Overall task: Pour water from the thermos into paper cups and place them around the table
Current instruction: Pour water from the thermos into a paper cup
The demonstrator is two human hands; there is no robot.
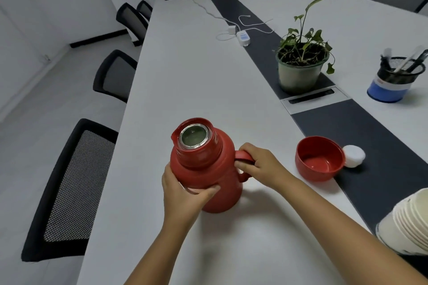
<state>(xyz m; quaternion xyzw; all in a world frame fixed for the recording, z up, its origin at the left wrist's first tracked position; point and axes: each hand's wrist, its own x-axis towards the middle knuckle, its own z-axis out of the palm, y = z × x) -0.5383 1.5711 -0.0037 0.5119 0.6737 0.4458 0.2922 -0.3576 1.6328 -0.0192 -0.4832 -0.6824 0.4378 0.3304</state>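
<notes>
Running along the left edge of the white table (185,71), a row of black mesh chairs (69,183) stands tucked in. Just right of them, near the table's front, the red thermos (208,169) stands upright with its mouth open and its spout lip turned toward the far left. The left hand (185,190) wraps around the body's lower front, thumb curled across it. The right hand (257,164) curls around the handle (243,157), which juts to the right of the body.

Further right, the red cap (319,159) lies mouth-up beside a white stopper (353,156), both on the dark centre strip (370,134). A potted plant (301,65) and a pen holder (391,81) stand beyond.

What the pour turns on, I judge, is that the stack of paper cups (407,222) sits at the lower right, on the handle side and opposite the spout. No cup stands separated near the thermos, so one likely has to be taken off first; the right hand is nearer.

The stack is cut off by the frame edge, so its count is unclear. The water level inside the thermos cannot be made out.
</notes>
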